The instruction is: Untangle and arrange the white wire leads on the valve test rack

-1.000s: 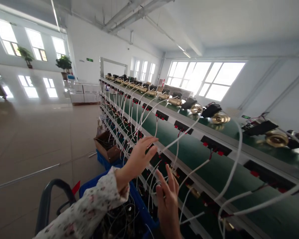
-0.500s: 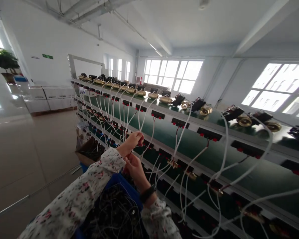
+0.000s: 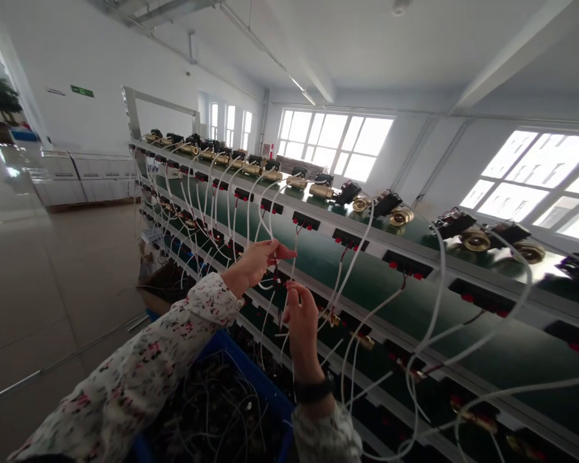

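Fingers of the left hand (image 3: 257, 262) pinch together on a thin white wire (image 3: 272, 215) at the frame's centre; whether the pinch truly clamps it is hard to tell, the tips are small. Right hand (image 3: 300, 321), at 5 o'clock from the left, is curled with thumb and fingers closed on a dark-ended lead (image 3: 280, 307) that hangs just below the left hand. Both hands sit close, not touching, in front of a long green rack (image 3: 415, 289) with tiered shelves. White wire loops up to 12 o'clock toward a row of brass fittings (image 3: 321, 191) on the top shelf. Black sockets with red tabs (image 3: 305, 222) line the shelf edges. Blue bin (image 3: 251, 376) of tangled wires sits at 6 o'clock under the floral sleeves (image 3: 139, 379). Black wristband (image 3: 313, 390) on right wrist.
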The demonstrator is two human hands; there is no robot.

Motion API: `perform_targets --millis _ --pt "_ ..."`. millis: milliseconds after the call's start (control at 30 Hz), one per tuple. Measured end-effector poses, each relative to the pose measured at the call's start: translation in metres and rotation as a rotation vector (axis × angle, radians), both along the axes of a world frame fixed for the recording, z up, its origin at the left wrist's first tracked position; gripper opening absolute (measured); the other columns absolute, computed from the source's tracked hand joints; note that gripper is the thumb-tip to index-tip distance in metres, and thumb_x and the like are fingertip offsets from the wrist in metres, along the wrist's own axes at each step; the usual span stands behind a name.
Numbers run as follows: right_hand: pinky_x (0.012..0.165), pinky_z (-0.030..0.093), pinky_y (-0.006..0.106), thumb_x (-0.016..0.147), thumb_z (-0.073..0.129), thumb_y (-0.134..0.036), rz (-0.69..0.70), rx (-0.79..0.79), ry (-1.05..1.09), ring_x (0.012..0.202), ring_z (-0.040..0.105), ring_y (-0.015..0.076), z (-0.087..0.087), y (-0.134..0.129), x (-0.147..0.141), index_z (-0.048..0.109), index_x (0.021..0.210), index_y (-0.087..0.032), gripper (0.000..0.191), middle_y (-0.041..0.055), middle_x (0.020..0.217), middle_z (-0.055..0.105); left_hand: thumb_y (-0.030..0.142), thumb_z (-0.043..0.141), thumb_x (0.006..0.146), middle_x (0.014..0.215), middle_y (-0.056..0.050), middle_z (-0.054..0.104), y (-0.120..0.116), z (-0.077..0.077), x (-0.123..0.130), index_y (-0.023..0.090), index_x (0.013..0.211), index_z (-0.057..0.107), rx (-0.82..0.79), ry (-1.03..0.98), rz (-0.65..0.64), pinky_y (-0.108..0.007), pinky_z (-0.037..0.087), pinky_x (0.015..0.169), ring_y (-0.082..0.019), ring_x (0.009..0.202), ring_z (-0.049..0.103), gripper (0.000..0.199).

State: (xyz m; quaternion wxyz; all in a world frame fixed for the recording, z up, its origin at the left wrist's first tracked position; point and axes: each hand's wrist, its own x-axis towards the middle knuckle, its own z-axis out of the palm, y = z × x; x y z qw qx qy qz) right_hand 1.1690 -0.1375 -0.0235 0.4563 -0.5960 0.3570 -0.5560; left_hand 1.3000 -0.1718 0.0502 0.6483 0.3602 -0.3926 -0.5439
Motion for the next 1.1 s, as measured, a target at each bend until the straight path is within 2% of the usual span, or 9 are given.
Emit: perform_targets --millis 200,267,333,400,500,567,700,933,1100 --pt "0.033 0.025 0.02 0.082 0.048 -0.042 0.107 0.033 0.126 0.035 0.035 0.0056 0.006 -0.011 0.011 0.061 0.071 -0.015 0.032 0.0009 0.058 0.059 0.03 0.042 0.087 0.071 -0.007 0.066 -0.003 0.0 -0.007 0.015 0.064 0.053 -0.088 -0.057 0.187 -0.032 0.035 0.087 -0.018 0.083 0.06 0.029" --pt "0.035 0.03 0.021 0.083 0.048 -0.042 0.117 0.018 0.149 0.037 0.038 0.0046 -0.003 -0.003 -0.004 0.064 0.08 -0.014 0.032 0.0088 0.088 0.066 0.035 0.044 0.087 0.085 -0.008 0.066 -0.003 0.009 0.009 0.014 0.073 0.058 -0.127 -0.158 0.131 -0.032 0.036 0.085 -0.02 0.092 0.058 0.028" --pt "0.042 0.039 0.024 0.079 0.055 -0.043 0.086 -0.026 0.16 0.043 0.042 0.004 -0.012 0.003 -0.022 0.063 0.101 -0.016 0.036 0.0167 0.128 0.049 0.042 0.045 0.086 0.099 -0.01 0.064 0.0 0.011 0.032 0.014 0.084 0.062 -0.183 -0.335 0.113 -0.031 0.036 0.084 -0.021 0.1 0.054 0.032" --pt "0.052 0.044 0.027 0.077 0.058 -0.043 -0.088 -0.114 0.122 0.054 0.048 0.007 -0.017 0.007 -0.033 0.057 0.113 -0.018 0.044 0.0175 0.137 0.037 0.044 0.038 0.088 0.098 -0.009 0.062 0.005 -0.001 0.055 0.015 0.092 0.062 -0.194 -0.467 0.344 -0.029 0.038 0.081 -0.02 0.097 0.054 0.038" --pt "0.058 0.043 0.027 0.084 0.047 -0.042 -0.248 -0.159 0.058 0.063 0.053 0.0127 -0.019 0.008 -0.023 0.063 0.093 -0.016 0.031 0.0093 0.097 0.063 0.035 0.035 0.088 0.092 -0.008 0.06 0.008 -0.044 0.075 0.015 0.095 0.058 -0.069 -0.527 0.735 -0.028 0.041 0.074 -0.018 0.082 0.055 0.032" --pt "0.056 0.042 0.025 0.087 0.043 -0.04 -0.084 -0.128 0.115 0.061 0.053 0.0141 -0.017 0.001 0.002 0.063 0.078 -0.017 0.032 0.0046 0.073 0.063 0.025 0.054 0.076 0.088 -0.009 0.061 0.004 -0.078 0.075 0.012 0.093 0.059 -0.03 -0.581 0.653 -0.028 0.043 0.069 -0.018 0.075 0.055 0.022" --pt "0.064 0.044 0.028 0.083 0.048 -0.039 0.016 -0.197 0.336 0.068 0.058 0.017 -0.009 -0.034 0.058 0.062 0.099 -0.015 0.032 0.0097 0.094 0.065 0.016 0.057 0.069 0.079 -0.005 0.063 -0.01 -0.116 0.048 0.011 0.09 0.063 -0.088 -0.726 0.446 -0.024 0.043 0.065 -0.016 0.07 0.055 0.023" --pt "0.059 0.039 0.028 0.085 0.04 -0.045 0.04 -0.257 0.53 0.05 0.055 0.0164 0.013 -0.08 0.036 0.057 0.048 -0.018 0.049 0.0047 0.049 0.06 0.027 0.038 0.085 0.066 -0.005 0.059 0.028 -0.12 -0.014 0.013 0.072 0.063 -0.047 -0.907 0.477 -0.025 0.037 0.061 -0.016 0.063 0.053 0.032" --pt "0.049 0.038 0.028 0.084 0.028 -0.061 -0.026 -0.171 0.428 0.049 0.052 0.0157 0.022 -0.096 0.01 0.06 0.061 -0.015 0.06 0.0055 0.056 0.06 0.032 0.04 0.087 0.061 -0.003 0.058 0.052 -0.128 -0.031 0.014 0.066 0.063 -0.053 -0.931 0.377 -0.024 0.04 0.059 -0.014 0.057 0.054 0.036"
